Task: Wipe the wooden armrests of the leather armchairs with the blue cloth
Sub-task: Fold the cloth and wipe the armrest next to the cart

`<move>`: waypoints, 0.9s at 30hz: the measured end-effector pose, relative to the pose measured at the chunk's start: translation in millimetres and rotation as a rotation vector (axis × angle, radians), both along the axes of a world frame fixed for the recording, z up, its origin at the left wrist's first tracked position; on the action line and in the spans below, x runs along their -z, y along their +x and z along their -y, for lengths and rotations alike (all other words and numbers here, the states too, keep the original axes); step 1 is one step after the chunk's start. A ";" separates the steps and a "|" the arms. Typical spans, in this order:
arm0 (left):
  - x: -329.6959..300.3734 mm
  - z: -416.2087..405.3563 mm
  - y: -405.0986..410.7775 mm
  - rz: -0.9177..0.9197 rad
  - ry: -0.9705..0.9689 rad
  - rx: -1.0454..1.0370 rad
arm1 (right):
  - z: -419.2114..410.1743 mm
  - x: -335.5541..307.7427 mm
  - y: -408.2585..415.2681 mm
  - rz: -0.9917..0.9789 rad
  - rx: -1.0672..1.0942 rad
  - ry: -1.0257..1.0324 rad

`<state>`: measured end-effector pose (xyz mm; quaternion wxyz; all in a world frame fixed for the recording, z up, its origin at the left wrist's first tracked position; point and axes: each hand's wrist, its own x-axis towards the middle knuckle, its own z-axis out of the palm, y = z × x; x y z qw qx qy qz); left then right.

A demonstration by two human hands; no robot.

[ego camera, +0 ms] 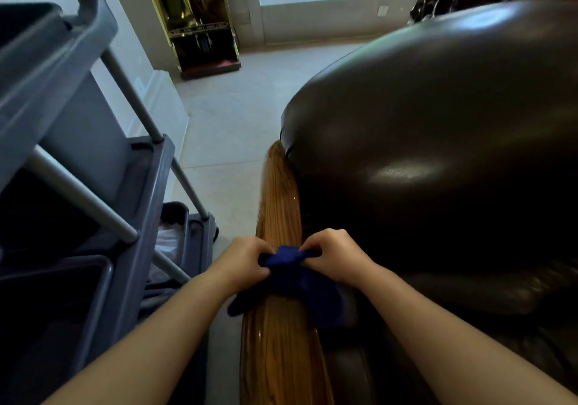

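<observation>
Blue cloth (292, 275) sits on the wooden armrest (278, 326); we pinch it tight with our left hand (242, 262) and right hand (336, 256).

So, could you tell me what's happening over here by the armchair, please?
A person is holding a blue cloth bunched between both hands, the left hand and the right hand, right over the wooden armrest of a dark leather armchair. The cloth drapes across the wood. They seem to be gathering or refolding it rather than wiping just now. A grey cleaning cart stands on their left.
</observation>
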<state>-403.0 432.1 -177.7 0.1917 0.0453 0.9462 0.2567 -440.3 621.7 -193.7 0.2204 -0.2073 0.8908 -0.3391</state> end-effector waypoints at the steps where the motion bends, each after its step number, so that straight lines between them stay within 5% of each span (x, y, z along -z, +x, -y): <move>1: -13.6 -0.7 0.9 0.003 0.026 -0.036 | -5.8 -11.3 1.1 0.012 0.035 -0.042; 16: -270.5 -108.6 53.7 -0.103 0.315 -0.075 | -139.8 -272.9 67.0 -0.128 0.179 -0.108; 27: -383.4 -338.3 143.4 -0.227 0.329 0.054 | -378.2 -398.7 188.5 -0.268 0.263 -0.055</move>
